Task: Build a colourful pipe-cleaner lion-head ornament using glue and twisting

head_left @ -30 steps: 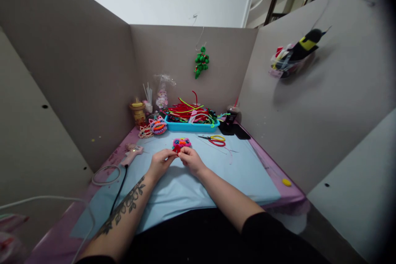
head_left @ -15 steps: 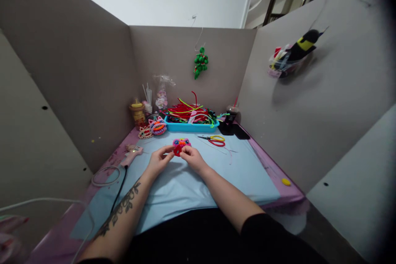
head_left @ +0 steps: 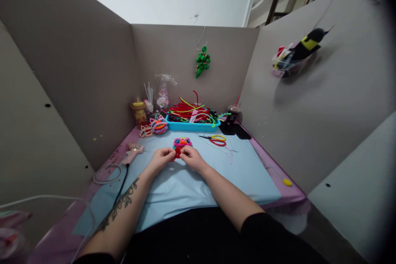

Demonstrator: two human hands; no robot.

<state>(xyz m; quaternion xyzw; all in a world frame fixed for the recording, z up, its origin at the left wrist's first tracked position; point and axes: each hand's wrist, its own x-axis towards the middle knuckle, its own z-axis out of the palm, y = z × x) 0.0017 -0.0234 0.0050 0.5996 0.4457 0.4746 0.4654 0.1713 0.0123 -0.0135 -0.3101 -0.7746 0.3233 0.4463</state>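
Observation:
Between my two hands is a small red fuzzy piece [head_left: 177,154], which looks like bent pipe cleaner; its exact shape is too small to tell. My left hand [head_left: 162,158] pinches its left side with thumb and fingertips. On its right side, my right hand [head_left: 192,158] pinches it too, fingers curled. Just beyond the fingertips lies a pink, blue and orange fuzzy animal face [head_left: 182,142], partly covered by the red piece and my right hand. Scissors [head_left: 214,139] with yellow and red handles lie to the right of it.
A blue tray [head_left: 192,127] heaped with pipe cleaners [head_left: 188,111] stands at the back. Left of it are finished fuzzy faces [head_left: 159,124]. A pink glue gun [head_left: 135,154] with its cord lies at the left. A drink cup [head_left: 232,114] and black phone-like slabs [head_left: 243,131] sit back right.
Both hands remain pinched on the red piece, which has tilted and dropped slightly between the fingers. More of the fuzzy face shows behind it. The view has shifted slightly.

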